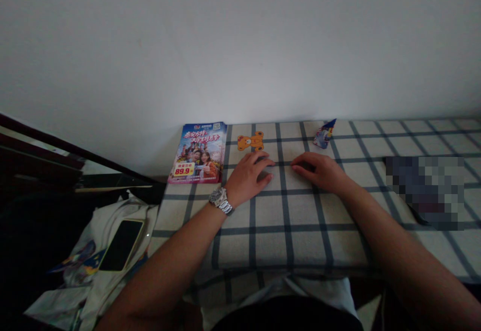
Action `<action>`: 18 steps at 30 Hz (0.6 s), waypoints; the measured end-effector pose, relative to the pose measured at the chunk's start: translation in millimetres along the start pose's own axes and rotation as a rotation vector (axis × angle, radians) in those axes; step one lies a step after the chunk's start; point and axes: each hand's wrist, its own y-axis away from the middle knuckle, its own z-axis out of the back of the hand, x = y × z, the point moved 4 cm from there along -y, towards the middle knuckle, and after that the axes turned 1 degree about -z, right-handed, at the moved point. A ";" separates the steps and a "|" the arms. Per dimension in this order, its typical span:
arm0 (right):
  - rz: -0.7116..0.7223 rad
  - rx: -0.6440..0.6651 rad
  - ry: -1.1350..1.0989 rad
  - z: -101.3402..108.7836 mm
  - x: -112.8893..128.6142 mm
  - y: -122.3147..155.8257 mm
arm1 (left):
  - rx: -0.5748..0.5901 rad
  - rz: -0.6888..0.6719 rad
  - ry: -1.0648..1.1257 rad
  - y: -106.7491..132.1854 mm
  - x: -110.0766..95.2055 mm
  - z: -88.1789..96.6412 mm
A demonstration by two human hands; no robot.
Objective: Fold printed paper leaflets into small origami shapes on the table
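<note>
My left hand [251, 176], with a metal watch [221, 200] on its wrist, rests palm down on the checked tablecloth [268, 240]. Its fingers are spread and nothing shows in them. Just beyond its fingertips lies a flat orange teddy bear cutout [251, 141]. To the left is a stack of printed flyers [198, 153]. My right hand [314, 169] also rests on the cloth, fingers loosely bent and apart from the thumb, holding nothing that I can see. Beyond it stands a small folded piece of colourful printed paper [324, 135].
A white wall [255, 50] borders the table's far edge. On the right lies a dark object [417, 190], partly pixelated. Below the table's left side, a phone [122, 245] lies on a pale bag [93, 225]. A dark rail [71, 145] slants along the left.
</note>
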 end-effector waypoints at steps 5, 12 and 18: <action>0.005 0.004 0.018 -0.5 -2.8 -0.2 | 0.007 -0.005 0.000 -0.3 -1.3 1.0; -0.001 -0.002 0.021 -0.2 -3.8 0.3 | 0.019 -0.004 -0.031 -0.7 -2.5 1.4; -0.005 -0.004 0.025 -0.4 -4.3 0.1 | 0.022 0.000 -0.036 -1.9 -2.6 2.4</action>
